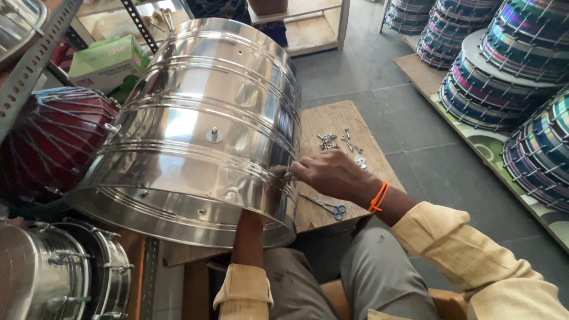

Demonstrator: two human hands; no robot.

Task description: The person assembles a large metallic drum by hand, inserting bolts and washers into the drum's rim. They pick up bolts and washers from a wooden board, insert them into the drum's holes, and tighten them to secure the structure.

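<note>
Fitting hardware to steel drum shell (201, 130) lying tilted on table (338, 121). Right hand (326, 173) pinches small fastener at shell rim; left hand reaches inside, hidden, grip unknowable. Next probably tightening; loose screws (328, 140), scissors (325, 205) nearby.

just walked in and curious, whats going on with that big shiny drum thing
A seated person has a large polished steel drum shell lying on its side across a small wooden board. The left hand is out of sight inside the shell, with only the forearm showing. The right hand pinches a small fitting at the shell's outer wall. Loose screws and blue-handled scissors lie on the board. Finished drums are stacked on the right.
</note>
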